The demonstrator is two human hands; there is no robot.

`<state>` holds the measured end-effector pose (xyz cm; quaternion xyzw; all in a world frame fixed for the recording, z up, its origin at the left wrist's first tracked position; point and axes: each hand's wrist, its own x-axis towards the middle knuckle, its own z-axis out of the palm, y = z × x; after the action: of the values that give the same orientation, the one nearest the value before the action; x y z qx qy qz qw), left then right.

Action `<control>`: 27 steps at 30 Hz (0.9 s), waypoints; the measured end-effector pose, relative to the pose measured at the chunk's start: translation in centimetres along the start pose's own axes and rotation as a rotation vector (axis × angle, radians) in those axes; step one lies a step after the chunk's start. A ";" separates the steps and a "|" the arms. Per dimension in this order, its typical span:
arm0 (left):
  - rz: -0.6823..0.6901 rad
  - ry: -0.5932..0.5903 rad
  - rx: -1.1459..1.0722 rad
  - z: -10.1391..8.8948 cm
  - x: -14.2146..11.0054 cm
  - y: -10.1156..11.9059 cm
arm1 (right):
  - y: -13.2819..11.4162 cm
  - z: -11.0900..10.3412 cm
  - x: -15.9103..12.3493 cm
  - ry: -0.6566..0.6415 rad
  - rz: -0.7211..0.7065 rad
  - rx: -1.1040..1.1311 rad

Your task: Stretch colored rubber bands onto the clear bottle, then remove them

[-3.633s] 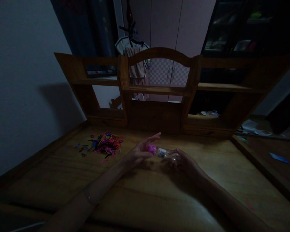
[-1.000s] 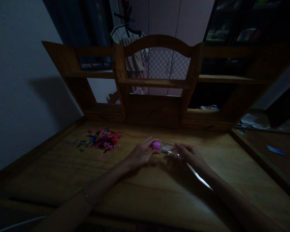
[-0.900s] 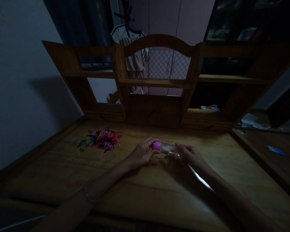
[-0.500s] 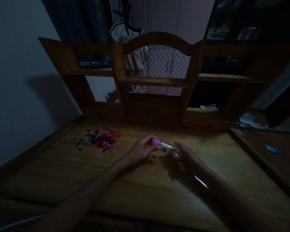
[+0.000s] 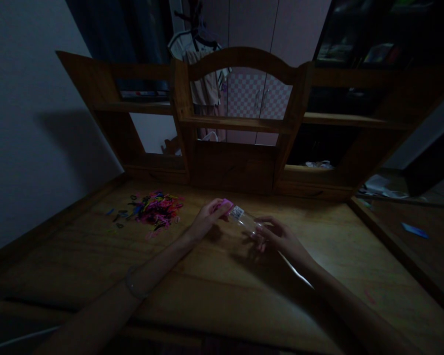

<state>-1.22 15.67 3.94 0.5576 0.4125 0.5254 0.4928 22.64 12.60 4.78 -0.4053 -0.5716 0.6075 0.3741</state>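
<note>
Clear plastic tube with pink cap (image 5: pixel 246 223): slanted over the wooden desk (image 5: pixel 207 296), cap end farther from me.
Left hand (image 5: pixel 203 223): pinched the cap.
Right hand (image 5: pixel 284 240): fingers held the clear end.
Multicoloured band pile (image 5: pixel 157 212): lay left of both.

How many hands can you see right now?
2: the left hand on the pink cap, and the right hand at the other end of the clear bottle. No others show.
</note>
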 end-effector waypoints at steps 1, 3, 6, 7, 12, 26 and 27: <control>-0.003 -0.001 -0.001 0.1 0.0 0.0 | 0.0 0.1 -0.1 0.003 -0.019 -0.029; -0.008 0.001 -0.001 0.3 -0.1 0.0 | 0.0 0.2 -0.2 0.006 -0.043 -0.099; -0.008 0.007 0.008 0.3 0.0 -0.2 | 0.1 0.4 -0.5 0.036 -0.098 -0.283; -0.005 0.008 0.014 0.3 0.0 -0.3 | 0.2 0.3 -0.6 0.051 -0.134 -0.368; 0.007 0.030 0.124 0.3 -0.4 -0.3 | 0.7 0.1 -1.0 0.089 -0.328 -0.689; 0.135 0.048 0.577 2.1 -2.7 1.6 | 0.6 2.4 -1.4 0.002 -0.281 -0.742; 0.148 0.051 0.595 2.1 -3.0 1.8 | 0.6 2.5 -1.5 -0.004 -0.266 -0.735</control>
<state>0.48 12.20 5.25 0.6925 0.5187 0.4300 0.2579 20.91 10.20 4.30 -0.4333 -0.7996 0.3091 0.2782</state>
